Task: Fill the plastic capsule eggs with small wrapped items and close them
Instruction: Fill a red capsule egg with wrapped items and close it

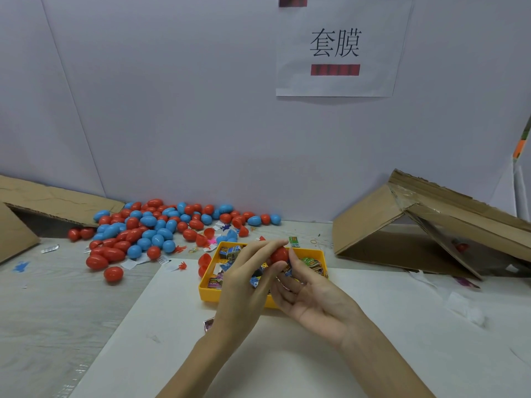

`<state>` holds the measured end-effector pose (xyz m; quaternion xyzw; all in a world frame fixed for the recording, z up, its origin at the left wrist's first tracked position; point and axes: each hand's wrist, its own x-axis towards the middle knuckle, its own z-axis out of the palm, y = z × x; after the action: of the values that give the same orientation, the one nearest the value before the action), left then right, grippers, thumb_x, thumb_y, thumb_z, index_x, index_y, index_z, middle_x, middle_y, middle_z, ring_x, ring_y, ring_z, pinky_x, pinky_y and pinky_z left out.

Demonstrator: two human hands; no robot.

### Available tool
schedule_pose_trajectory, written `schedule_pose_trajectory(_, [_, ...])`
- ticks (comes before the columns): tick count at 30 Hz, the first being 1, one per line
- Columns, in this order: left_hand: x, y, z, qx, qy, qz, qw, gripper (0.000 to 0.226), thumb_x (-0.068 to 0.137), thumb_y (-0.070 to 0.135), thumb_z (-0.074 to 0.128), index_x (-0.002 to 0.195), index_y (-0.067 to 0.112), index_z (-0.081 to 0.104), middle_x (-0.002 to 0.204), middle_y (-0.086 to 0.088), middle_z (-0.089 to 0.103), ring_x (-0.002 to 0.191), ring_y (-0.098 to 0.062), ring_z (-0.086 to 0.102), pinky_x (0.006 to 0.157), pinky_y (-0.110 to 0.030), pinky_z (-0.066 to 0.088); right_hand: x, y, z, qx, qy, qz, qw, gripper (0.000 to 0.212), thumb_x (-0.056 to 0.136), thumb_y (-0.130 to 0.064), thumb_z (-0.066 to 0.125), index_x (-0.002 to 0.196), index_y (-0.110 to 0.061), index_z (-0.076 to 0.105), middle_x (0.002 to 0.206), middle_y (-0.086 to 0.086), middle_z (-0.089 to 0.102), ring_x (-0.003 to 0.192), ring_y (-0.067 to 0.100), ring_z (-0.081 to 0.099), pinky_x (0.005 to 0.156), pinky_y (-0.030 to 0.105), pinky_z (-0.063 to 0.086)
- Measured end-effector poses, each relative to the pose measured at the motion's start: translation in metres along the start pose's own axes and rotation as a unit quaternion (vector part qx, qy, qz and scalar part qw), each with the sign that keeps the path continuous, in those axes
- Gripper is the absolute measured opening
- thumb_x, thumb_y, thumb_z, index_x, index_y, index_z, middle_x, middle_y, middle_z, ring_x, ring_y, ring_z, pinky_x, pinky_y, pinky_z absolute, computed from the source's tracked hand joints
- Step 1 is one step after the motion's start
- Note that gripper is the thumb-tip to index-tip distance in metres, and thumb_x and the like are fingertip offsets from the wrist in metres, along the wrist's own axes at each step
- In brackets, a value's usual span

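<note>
My left hand (244, 285) and my right hand (310, 294) meet above a yellow tray (207, 293) of small wrapped items (230, 252). Between their fingertips they pinch a red capsule egg (279, 255); I cannot tell whether it is fully closed. Wrapped items show under my left fingers (256, 278), and whether that hand holds one is unclear. A big pile of red and blue capsule eggs (155, 228) lies at the back left against the wall. An open red egg half (204, 259) sits just left of the tray.
A white sheet (161, 326) covers the table under the tray. Tilted cardboard pieces stand at the right (408, 231) and far left (34, 202). Scraps of paper and tiny toys lie scattered near the pile. A paper sign (336, 47) hangs on the wall.
</note>
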<state>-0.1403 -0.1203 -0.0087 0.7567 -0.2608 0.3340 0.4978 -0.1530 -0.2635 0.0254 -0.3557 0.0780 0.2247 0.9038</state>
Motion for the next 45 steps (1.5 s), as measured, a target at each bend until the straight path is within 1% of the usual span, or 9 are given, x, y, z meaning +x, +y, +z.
schedule_pose_trajectory(8, [-0.002,-0.003,0.004,0.019,0.032,0.051,0.998,0.036,0.098,0.014,0.059,0.131,0.026,0.063,0.123,0.018,0.061,0.117,-0.004,0.061,0.094,-0.013,0.048,0.002,0.003,-0.001,0.023,0.011,0.024,0.999,0.031,0.072,-0.026,0.087,0.091,-0.002,0.082,0.097,0.017,0.076,0.079,0.027,0.077,0.067,0.034,0.063])
schedule_pose_trajectory(11, [-0.004,-0.004,0.006,0.026,0.043,0.052,0.997,0.032,0.096,0.007,0.061,0.125,0.018,0.068,0.118,0.010,0.066,0.113,-0.006,0.063,0.091,-0.015,0.050,0.002,0.003,-0.002,0.025,0.010,0.030,0.999,0.029,0.074,-0.027,0.087,0.088,-0.003,0.082,0.096,0.017,0.076,0.080,0.027,0.077,0.068,0.034,0.063])
schedule_pose_trajectory(14, [-0.003,-0.004,0.006,0.025,0.042,0.039,0.998,0.029,0.096,0.008,0.064,0.123,0.016,0.071,0.117,0.009,0.069,0.113,-0.005,0.064,0.091,-0.014,0.049,0.002,0.003,-0.001,0.026,0.007,0.023,0.999,0.033,0.074,-0.028,0.087,0.095,-0.004,0.080,0.098,0.016,0.076,0.082,0.026,0.077,0.071,0.033,0.063])
schedule_pose_trajectory(18, [-0.002,-0.001,0.002,-0.022,-0.013,-0.023,0.999,0.035,0.094,0.019,0.069,0.128,0.028,0.067,0.122,0.017,0.068,0.121,-0.010,0.062,0.096,-0.018,0.049,-0.001,0.001,0.000,0.000,0.005,0.002,1.000,0.043,0.081,-0.031,0.083,0.112,-0.003,0.075,0.112,0.019,0.075,0.090,0.025,0.077,0.075,0.033,0.064])
schedule_pose_trajectory(23, [0.001,-0.005,-0.006,-0.050,-0.024,-0.064,0.996,0.035,0.094,0.019,0.070,0.128,0.027,0.067,0.123,0.016,0.069,0.122,-0.013,0.062,0.098,-0.025,0.051,-0.004,-0.001,-0.001,-0.095,0.002,-0.060,0.994,0.043,0.094,-0.036,0.070,0.117,0.001,0.073,0.113,0.022,0.075,0.102,0.029,0.076,0.079,0.034,0.064])
schedule_pose_trajectory(28, [0.000,-0.005,-0.007,-0.003,-0.082,-0.033,0.996,0.048,0.091,0.007,0.074,0.134,0.023,0.062,0.124,0.018,0.067,0.121,-0.009,0.062,0.096,-0.019,0.051,-0.007,0.003,-0.001,-0.247,0.043,-0.137,0.958,0.033,0.091,-0.033,0.074,0.108,-0.004,0.078,0.106,0.013,0.079,0.103,0.023,0.076,0.085,0.031,0.061])
schedule_pose_trajectory(31, [-0.001,-0.006,-0.005,0.034,-0.086,-0.005,0.996,0.051,0.087,0.003,0.077,0.133,0.021,0.063,0.123,0.013,0.067,0.118,-0.004,0.062,0.096,-0.015,0.049,-0.006,0.004,-0.003,-0.246,0.042,-0.141,0.958,0.028,0.092,-0.023,0.074,0.112,-0.004,0.077,0.107,0.012,0.078,0.105,0.023,0.075,0.090,0.033,0.060])
schedule_pose_trajectory(37, [0.001,-0.006,-0.009,0.061,-0.077,0.003,0.995,0.055,0.085,0.003,0.078,0.131,0.026,0.062,0.124,0.011,0.067,0.119,0.002,0.059,0.097,-0.012,0.047,-0.004,0.001,-0.003,-0.224,0.015,-0.134,0.965,0.038,0.085,-0.022,0.078,0.117,-0.005,0.073,0.111,0.010,0.078,0.108,0.021,0.074,0.094,0.033,0.060])
schedule_pose_trajectory(45, [0.004,-0.004,-0.013,0.074,-0.055,0.053,0.994,0.045,0.086,0.014,0.074,0.130,0.018,0.065,0.124,0.008,0.066,0.119,-0.003,0.059,0.097,-0.014,0.049,-0.001,-0.001,-0.007,-0.216,-0.034,-0.127,0.968,0.049,0.084,-0.023,0.076,0.127,-0.003,0.066,0.118,0.013,0.076,0.115,0.023,0.071,0.099,0.037,0.058])
